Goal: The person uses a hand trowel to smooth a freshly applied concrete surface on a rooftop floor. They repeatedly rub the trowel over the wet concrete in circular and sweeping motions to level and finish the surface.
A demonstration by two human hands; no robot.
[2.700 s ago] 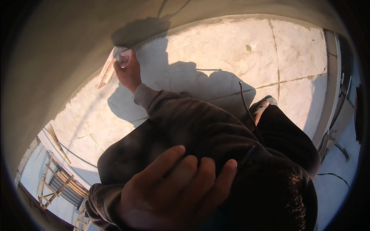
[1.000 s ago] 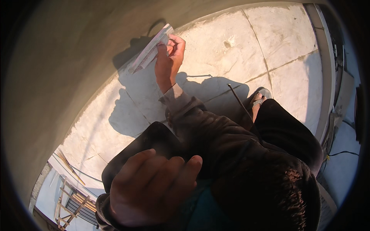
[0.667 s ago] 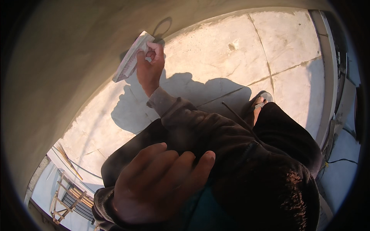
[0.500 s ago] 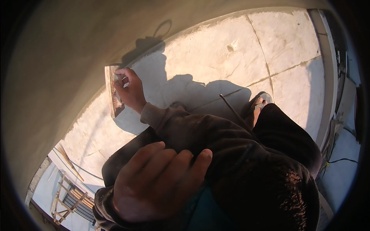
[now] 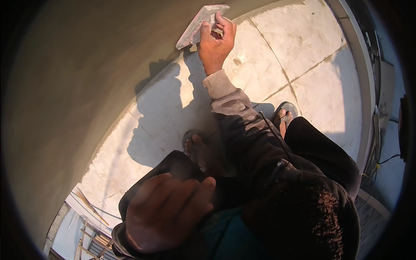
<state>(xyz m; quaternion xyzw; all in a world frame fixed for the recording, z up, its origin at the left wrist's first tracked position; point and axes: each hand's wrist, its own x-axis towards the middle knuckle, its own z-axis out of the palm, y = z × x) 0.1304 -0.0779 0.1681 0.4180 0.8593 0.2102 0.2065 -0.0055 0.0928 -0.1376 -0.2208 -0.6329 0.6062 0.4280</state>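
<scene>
At the top of the view my right hand (image 5: pixel 216 47) is closed round the handle of a plastering float (image 5: pixel 195 30). This flat, pale, dusty board lies tilted against the smooth grey-brown wall (image 5: pixel 86 65), just above where the wall meets the floor. Most of the handle is hidden behind my fingers. My left hand (image 5: pixel 167 212) is low and close in front of me, over my left knee. Its fingers are curled in and a little blurred; whatever they may hold is out of sight.
Pale floor slabs (image 5: pixel 299 47) with dark joints run along the wall. My sandalled foot (image 5: pixel 284 117) stands at right, the other foot (image 5: pixel 197 149) nearer the middle. A raised edge (image 5: pixel 366 86) bounds the right side. A wooden frame (image 5: pixel 91 242) stands at lower left.
My right hand has carried the float up and to the right along the wall, with the arm stretched further out. My left hand has shifted slightly down and left.
</scene>
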